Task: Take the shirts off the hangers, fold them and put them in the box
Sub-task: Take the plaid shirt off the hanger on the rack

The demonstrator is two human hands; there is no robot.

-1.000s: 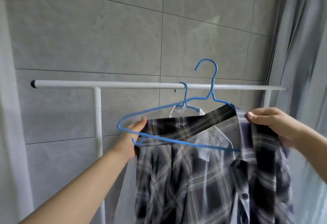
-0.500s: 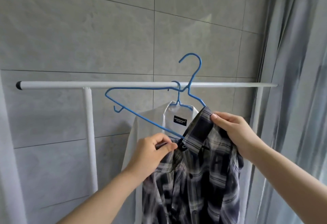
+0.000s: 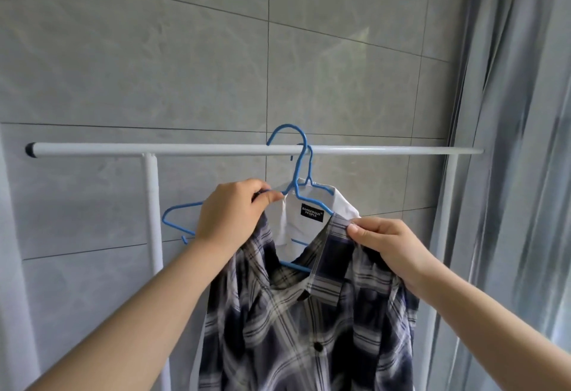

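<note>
A dark plaid shirt (image 3: 309,313) hangs in front of me. My right hand (image 3: 389,248) pinches its collar at the right. My left hand (image 3: 231,217) grips the shoulder wire of a blue hanger (image 3: 176,214) just below its neck. That hanger's left end sticks out past my left wrist, and its bottom bar shows inside the plaid collar. Its hook arcs over the white rail (image 3: 154,150); whether it rests on the rail I cannot tell. Behind hangs a white shirt (image 3: 290,220) with a black label, on a second blue hanger (image 3: 309,171). No box is in view.
The rail stands on white posts (image 3: 153,220) in front of a grey tiled wall. A grey curtain (image 3: 513,174) hangs close on the right, and pale fabric runs down the left edge.
The blue hanger has slid mostly out of the plaid shirt, and its hook now overlaps the rail. My left hand moved from the shirt up to the hanger wire. My right hand keeps the collar.
</note>
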